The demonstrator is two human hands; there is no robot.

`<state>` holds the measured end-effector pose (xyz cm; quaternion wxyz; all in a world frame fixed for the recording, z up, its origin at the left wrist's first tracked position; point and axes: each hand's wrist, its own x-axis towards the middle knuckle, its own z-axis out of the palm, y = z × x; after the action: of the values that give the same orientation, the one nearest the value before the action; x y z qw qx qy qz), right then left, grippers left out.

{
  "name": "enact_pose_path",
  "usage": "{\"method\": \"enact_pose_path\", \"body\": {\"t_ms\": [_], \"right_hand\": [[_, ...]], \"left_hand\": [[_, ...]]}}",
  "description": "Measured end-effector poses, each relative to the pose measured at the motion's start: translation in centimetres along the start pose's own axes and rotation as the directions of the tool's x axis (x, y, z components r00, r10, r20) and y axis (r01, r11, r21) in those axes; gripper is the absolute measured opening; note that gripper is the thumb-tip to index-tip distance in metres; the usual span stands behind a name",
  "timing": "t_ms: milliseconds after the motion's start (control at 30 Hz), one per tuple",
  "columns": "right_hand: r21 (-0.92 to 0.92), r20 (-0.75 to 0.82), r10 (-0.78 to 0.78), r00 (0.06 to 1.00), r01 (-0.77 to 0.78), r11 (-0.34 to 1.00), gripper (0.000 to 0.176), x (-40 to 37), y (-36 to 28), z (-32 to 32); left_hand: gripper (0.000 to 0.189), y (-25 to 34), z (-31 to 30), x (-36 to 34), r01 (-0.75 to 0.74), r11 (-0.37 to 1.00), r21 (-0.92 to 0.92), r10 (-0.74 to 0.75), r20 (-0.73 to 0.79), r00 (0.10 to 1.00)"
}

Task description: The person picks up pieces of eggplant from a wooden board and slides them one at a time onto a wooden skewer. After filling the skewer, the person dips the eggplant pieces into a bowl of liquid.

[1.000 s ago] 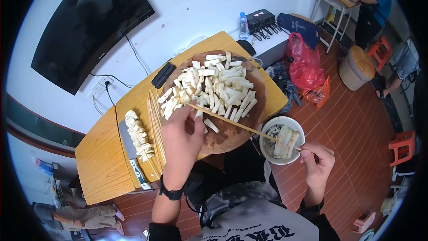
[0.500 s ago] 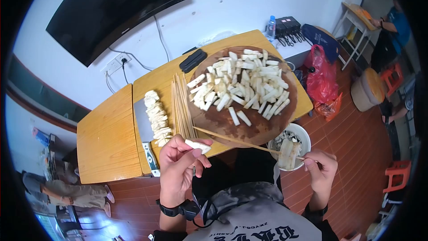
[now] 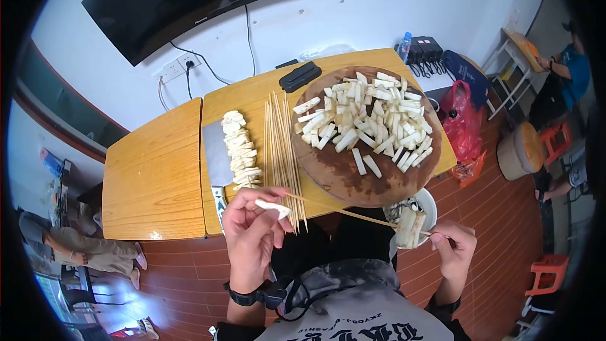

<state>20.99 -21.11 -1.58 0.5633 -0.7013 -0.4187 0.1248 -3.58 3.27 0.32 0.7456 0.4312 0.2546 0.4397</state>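
My left hand [image 3: 255, 227] pinches a pale cut vegetable strip [image 3: 271, 207] between thumb and fingers. In my right hand [image 3: 456, 247] is the end of a wooden skewer [image 3: 353, 215], with several vegetable strips [image 3: 410, 227] threaded side by side near the grip. The skewer's free tip reaches left, close to my left fingers; the held strip looks apart from it. Ahead, a round wooden cutting board [image 3: 341, 183] bears a heap of loose strips [image 3: 372, 110]. Bare skewers [image 3: 276, 139] lie beside the board. Further left, a row of pale pieces [image 3: 242, 151] rests on a cleaver [image 3: 214, 145].
A white bucket [image 3: 430, 205] with scraps stands below the board's right edge. On the wooden table [image 3: 151, 183] lies a black case [image 3: 300, 77]. Red bags [image 3: 464, 120] and a round stool [image 3: 521, 149] are to the right. Other people are at both sides.
The view has shifted, so the table and board appear further right. Both hands keep their holds, and the skewer tip remains near my left fingers.
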Motion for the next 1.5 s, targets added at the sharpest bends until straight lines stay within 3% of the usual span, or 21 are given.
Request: {"method": "enact_pose_path", "body": {"t_ms": [133, 233, 633, 1133, 1500], "right_hand": [[0.004, 0.007, 0.017, 1.000, -0.017, 1.000, 0.009, 0.1, 0.0, 0.0], [0.003, 0.011, 0.016, 1.000, -0.016, 1.000, 0.008, 0.0, 0.2, -0.1], [-0.031, 0.044, 0.041, 0.998, -0.040, 0.999, 0.005, 0.0, 0.1, -0.6], [-0.057, 0.088, 0.010, 0.996, -0.005, 0.998, 0.008, 0.3, 0.3, -1.2], [-0.068, 0.076, 0.018, 0.997, -0.013, 0.998, 0.007, 0.2, 0.3, -1.3]], "left_hand": [[0.025, 0.4, -0.2, 0.0, -0.002, 1.000, -0.030, 0.003, 0.040, 0.999], [0.025, 0.6, 0.8, -0.1, 0.030, 0.999, 0.034, -0.029, -0.036, 0.999], [0.026, 0.1, 0.9, 0.0, 0.018, 0.999, 0.048, -0.016, -0.045, 0.999], [0.022, 0.1, -0.2, -0.5, 0.004, 0.995, 0.100, -0.014, 0.099, 0.995], [0.023, 0.0, -0.4, -0.6, 0.000, 0.992, 0.123, -0.011, 0.089, 0.996]]}}
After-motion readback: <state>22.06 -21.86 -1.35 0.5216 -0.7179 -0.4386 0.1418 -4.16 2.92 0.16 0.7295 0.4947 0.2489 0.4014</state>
